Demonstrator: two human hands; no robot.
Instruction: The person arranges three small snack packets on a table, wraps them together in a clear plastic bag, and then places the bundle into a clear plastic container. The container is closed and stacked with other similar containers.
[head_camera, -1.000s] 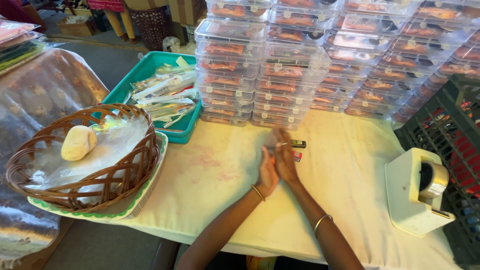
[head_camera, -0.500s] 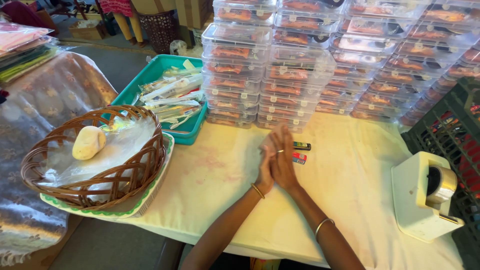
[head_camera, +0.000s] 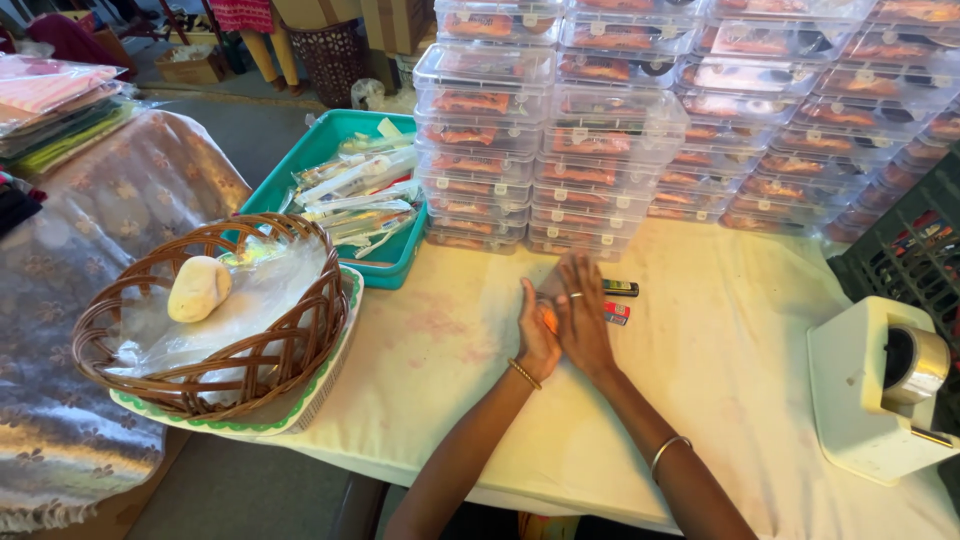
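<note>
Bright, even daylight throughout, soft and diffuse, with no single hard source visible. Only faint, short shadows under the left hand (head_camera: 537, 335) and right hand (head_camera: 582, 322) on the pale bench (head_camera: 740, 340), and a slightly darker one under the wicker basket (head_camera: 215, 330). Mild glare on the clear plastic sheet (head_camera: 255, 300) inside the basket and on the lids of the stacked clear boxes (head_camera: 620, 110); soft sheen on the tape roll (head_camera: 915, 365) in the white dispenser. Sharp enough at centre, softer toward the corners. Noticeable wide-angle stretch at the edges, bending the bench edge and leaning the box stacks outward. No motion blur on the hands.
</note>
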